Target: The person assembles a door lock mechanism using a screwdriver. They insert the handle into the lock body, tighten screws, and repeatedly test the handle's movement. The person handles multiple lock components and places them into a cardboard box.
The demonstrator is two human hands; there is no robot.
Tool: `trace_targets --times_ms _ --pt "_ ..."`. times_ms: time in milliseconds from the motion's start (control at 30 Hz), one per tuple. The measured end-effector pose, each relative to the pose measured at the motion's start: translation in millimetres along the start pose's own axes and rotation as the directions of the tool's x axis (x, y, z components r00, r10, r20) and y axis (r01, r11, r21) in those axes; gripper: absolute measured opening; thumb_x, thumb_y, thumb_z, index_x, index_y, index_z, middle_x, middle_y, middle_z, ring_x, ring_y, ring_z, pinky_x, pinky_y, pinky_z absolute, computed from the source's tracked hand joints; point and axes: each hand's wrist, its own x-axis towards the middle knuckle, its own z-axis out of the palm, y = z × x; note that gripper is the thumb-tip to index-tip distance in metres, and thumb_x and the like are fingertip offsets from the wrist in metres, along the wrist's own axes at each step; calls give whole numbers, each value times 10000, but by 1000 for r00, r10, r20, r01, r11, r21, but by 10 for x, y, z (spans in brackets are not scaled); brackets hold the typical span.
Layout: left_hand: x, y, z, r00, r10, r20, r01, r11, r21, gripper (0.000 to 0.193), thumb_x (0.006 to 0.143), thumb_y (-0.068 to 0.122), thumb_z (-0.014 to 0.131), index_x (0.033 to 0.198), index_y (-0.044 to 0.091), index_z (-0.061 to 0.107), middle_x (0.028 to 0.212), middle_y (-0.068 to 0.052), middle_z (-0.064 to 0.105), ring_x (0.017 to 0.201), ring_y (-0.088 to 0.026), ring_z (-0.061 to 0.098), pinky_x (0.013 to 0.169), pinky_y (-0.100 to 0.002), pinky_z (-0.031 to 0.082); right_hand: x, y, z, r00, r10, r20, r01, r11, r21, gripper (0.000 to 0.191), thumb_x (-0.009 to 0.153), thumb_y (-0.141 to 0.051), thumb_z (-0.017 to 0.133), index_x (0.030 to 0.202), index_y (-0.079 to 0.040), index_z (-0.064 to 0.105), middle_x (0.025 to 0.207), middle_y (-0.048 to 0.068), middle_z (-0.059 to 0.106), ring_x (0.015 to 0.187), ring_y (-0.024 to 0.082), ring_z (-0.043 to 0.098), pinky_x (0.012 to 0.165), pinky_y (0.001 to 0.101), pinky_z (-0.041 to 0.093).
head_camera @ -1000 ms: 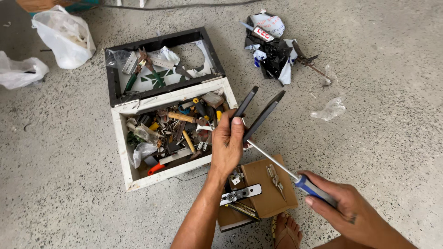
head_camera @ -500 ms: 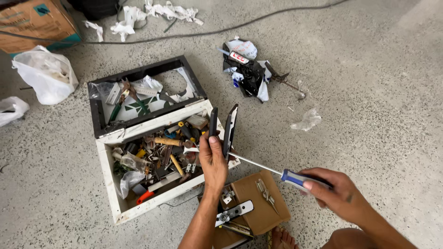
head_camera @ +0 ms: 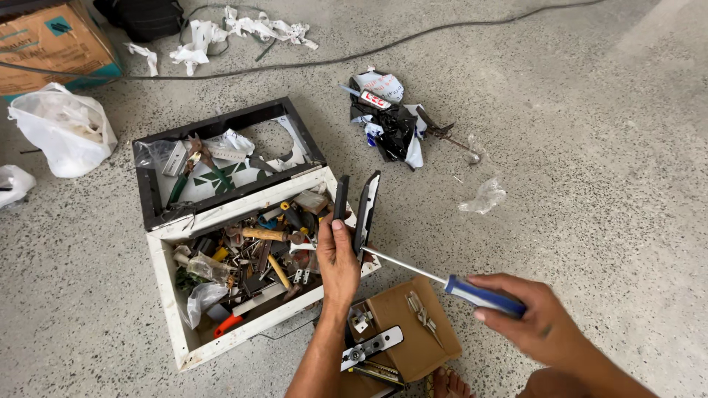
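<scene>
While left hand (head_camera: 338,265) grips black hinged bracket (head_camera: 354,210) mid-frame | right hand (head_camera: 535,320) clutches blue-handled screwdriver (head_camera: 442,278) | risk: tip slips, jabs gripping fingers.

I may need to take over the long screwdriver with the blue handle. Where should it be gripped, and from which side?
Grip the blue-handled screwdriver by its thick blue handle, coming in from the lower right, where the right hand already wraps it. The thin steel shaft runs up-left to the dark flat hinge piece held upright by the left hand, so that end is crowded and offers little to grasp.
</scene>
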Motion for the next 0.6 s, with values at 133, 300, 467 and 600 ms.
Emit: trace_targets --times_ms 133,300,467,600 --pt "16 -32 18 998 -14 -64 12 1000 -23 397 1098 372 445 1212 27 603 706 39 484 558 -52 469 466 -230 420 2 207 -11 828 -485 -282 387 858 -338 472 749 -149 821 1204 -163 695 1101 57 756 810 143 700 669 313 564" --pt "10 -12 -10 997 21 -78 -20 1000 23 554 1127 426 329 1337 -2 611 775 34 546 663 -55 521 576 -221 442 225 428 -210 933 359 29 -243 568 786 526 823 -345 764 1223 -6 723 1109 215 802 781 215 744 525 344 550" --pt "-54 -34 -26 999 -15 -35 17 998 59 555 1079 433 314 1339 15 572 722 26 539 607 -68 526 522 -243 453 62 430 -80 999 -47 -15 49 978 201 446 825 -289 769 1170 -9 730 1049 220 777 613 173 686 451 269 538" --pt "-25 -87 4 995 -11 -100 8 999 -36 547 1128 426 330 1326 -22 574 782 -18 579 654 -99 561 565 -258 477 21 371 -30 896 -411 -170 437 883 171 412 920 -263 816 1197 23 708 1187 209 733 798 183 727 572 262 604"
